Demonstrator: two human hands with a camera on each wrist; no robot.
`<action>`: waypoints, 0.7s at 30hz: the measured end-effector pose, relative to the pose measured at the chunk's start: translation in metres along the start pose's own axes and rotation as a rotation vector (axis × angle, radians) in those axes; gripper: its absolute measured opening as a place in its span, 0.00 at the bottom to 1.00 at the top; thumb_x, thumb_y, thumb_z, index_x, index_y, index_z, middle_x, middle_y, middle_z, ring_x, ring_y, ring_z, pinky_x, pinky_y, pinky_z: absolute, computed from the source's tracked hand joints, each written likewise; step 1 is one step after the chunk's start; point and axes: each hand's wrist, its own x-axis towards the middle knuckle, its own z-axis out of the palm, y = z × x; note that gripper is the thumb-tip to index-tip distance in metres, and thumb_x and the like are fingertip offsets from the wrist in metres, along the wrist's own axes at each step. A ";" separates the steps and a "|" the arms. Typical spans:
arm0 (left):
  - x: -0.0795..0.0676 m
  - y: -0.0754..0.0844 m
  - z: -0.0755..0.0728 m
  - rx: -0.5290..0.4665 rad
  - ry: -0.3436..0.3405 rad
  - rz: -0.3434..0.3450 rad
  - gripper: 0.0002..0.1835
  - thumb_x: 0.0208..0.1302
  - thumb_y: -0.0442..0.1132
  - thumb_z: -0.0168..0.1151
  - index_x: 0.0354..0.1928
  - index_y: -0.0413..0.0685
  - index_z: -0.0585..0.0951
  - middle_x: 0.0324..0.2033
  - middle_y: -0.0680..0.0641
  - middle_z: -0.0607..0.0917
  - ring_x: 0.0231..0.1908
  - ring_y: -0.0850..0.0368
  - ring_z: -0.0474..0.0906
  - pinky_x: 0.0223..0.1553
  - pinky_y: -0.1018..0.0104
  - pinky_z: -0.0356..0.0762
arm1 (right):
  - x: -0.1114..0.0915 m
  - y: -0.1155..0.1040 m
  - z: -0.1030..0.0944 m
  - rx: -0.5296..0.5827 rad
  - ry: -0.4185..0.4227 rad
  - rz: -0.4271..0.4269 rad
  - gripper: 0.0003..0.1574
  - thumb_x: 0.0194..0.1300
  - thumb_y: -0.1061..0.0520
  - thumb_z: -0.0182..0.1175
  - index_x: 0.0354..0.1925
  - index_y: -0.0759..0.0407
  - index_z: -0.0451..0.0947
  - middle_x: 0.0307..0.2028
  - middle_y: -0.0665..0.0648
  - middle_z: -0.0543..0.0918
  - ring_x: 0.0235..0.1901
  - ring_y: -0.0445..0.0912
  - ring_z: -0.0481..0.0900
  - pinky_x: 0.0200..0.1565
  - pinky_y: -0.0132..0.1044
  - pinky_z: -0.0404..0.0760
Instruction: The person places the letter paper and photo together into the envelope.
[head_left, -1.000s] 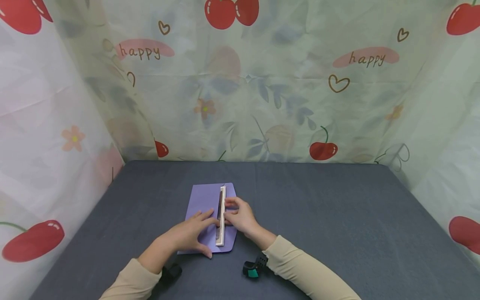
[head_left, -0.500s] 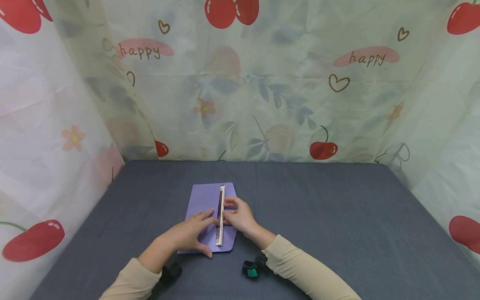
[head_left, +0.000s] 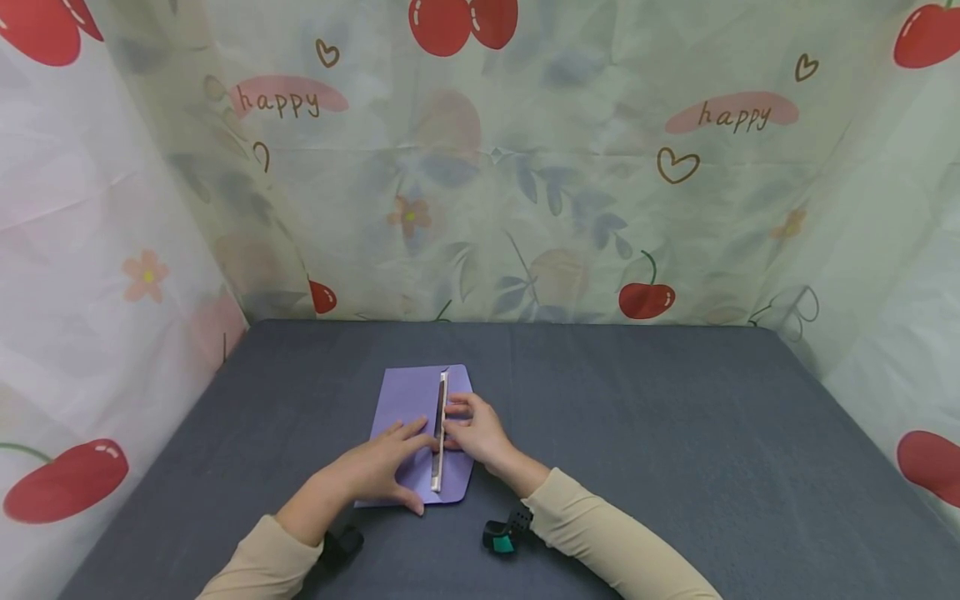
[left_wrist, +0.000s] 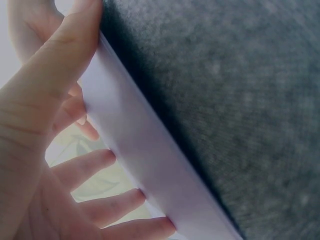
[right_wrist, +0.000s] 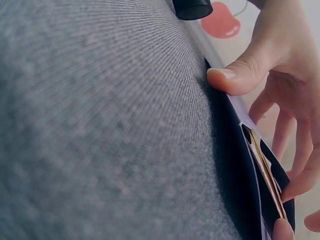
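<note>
A flat purple envelope-like folder [head_left: 408, 387] lies on the dark table, with rounded corners on its right side. Along its right part runs a dark slot, where the narrow pale edge of a thin flat insert [head_left: 442, 392] shows. My left hand [head_left: 367, 471] rests on the folder left of the slot, its fingers extended and the thumb near the front edge. From the right, fingertips of my right hand [head_left: 483, 433] press against the insert's edge. In the right wrist view, the insert [right_wrist: 267, 172] sits inside the slot; most of it is hidden.
The dark grey cloth-covered table [head_left: 637, 433] extends widely right of the folder. A black wrist device with a green patch [head_left: 502, 543] sits under the right sleeve, another black one [head_left: 343, 546] under the left. Patterned curtains [head_left: 525, 208] stand behind and at both sides.
The insert's visible pale edge has narrowed as it slid left into the folder's slot. The right fingertips have shifted slightly left with it. My left hand has stayed in place.
</note>
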 end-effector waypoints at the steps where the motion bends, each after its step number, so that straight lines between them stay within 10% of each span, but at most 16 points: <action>1: 0.000 0.000 0.000 0.001 0.000 0.001 0.37 0.40 0.55 0.74 0.55 0.53 0.72 0.68 0.32 0.60 0.63 0.20 0.55 0.57 0.32 0.62 | 0.000 0.000 0.000 0.001 0.000 0.003 0.26 0.60 0.70 0.54 0.58 0.72 0.64 0.52 0.73 0.76 0.43 0.59 0.82 0.35 0.38 0.84; 21: 0.001 0.000 0.000 -0.001 -0.008 -0.006 0.36 0.40 0.56 0.74 0.53 0.55 0.72 0.68 0.33 0.61 0.63 0.22 0.55 0.56 0.32 0.63 | -0.001 -0.004 0.002 0.016 -0.007 0.031 0.26 0.61 0.69 0.53 0.58 0.73 0.62 0.52 0.74 0.76 0.44 0.60 0.81 0.36 0.39 0.84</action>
